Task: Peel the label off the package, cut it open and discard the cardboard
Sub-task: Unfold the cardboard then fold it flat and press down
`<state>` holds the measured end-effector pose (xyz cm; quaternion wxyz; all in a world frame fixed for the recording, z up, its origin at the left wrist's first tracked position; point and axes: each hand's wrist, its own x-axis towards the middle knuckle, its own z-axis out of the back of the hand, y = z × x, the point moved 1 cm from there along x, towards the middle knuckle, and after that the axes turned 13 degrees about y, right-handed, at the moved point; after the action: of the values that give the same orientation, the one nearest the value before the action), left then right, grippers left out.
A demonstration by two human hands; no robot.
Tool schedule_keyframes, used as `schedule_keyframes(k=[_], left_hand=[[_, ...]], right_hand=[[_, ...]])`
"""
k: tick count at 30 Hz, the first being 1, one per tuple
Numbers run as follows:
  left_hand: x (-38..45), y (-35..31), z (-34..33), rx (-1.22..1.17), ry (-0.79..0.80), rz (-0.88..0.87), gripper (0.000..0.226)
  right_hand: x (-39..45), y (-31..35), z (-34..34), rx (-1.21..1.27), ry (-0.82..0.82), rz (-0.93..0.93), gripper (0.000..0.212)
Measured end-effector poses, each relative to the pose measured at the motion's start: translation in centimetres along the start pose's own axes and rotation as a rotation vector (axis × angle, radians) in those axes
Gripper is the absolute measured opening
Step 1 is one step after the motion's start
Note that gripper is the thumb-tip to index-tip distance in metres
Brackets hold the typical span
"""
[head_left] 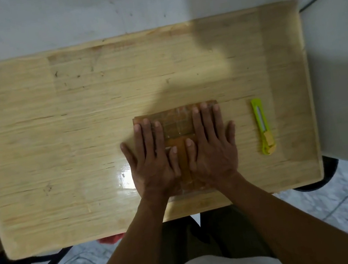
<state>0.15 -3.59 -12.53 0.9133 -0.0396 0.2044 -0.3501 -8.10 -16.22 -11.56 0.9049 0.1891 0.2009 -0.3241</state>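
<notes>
Flat brown package (177, 129) at lower centre of the frame, lying on the wooden table (54, 128) near its front edge. Left hand (152, 158) and right hand (213, 146) pressed palm-down on top, side by side, fingers spread and fully extended, gripping nothing. Tape across the package's middle. Green-and-yellow utility knife (263, 125) right of centre, near the package, untouched.
</notes>
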Motion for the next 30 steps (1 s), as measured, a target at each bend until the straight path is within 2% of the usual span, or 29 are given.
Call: schedule_keyframes(k=[9, 13, 16, 20, 23, 27, 30], left_hand=[[-0.5, -0.2, 0.2, -0.049, -0.012, 0.065, 0.064], [-1.4, -0.7, 0.0, -0.103, -0.052, 0.187, 0.062], [-1.6, -0.7, -0.2, -0.196, -0.038, 0.234, 0.063], [-1.7, -0.5, 0.4, -0.343, 0.022, 0.189, 0.062], [-1.9, -0.4, 1.1, -0.455, -0.013, 0.174, 0.059], [-2.4, -0.3, 2.8, -0.678, 0.015, 0.139, 0.062], [-3.0, -0.3, 4.4, -0.838, 0.049, 0.146, 0.067]], right_hand=[[-0.6, 0.3, 0.5, 0.051, -0.053, 0.011, 0.069], [-1.9, 0.4, 0.0, 0.152, -0.098, -0.146, 0.069], [-2.8, 0.8, -0.8, 0.189, -0.119, -0.219, 0.066], [-2.7, 1.6, -0.7, 0.207, -0.194, -0.221, 0.062], [-2.4, 1.7, -0.2, 0.299, -0.22, -0.221, 0.063], [-2.2, 0.7, 0.9, 0.491, -0.096, -0.221, 0.071], [-3.2, 0.4, 2.3, 0.625, -0.099, -0.222, 0.077]])
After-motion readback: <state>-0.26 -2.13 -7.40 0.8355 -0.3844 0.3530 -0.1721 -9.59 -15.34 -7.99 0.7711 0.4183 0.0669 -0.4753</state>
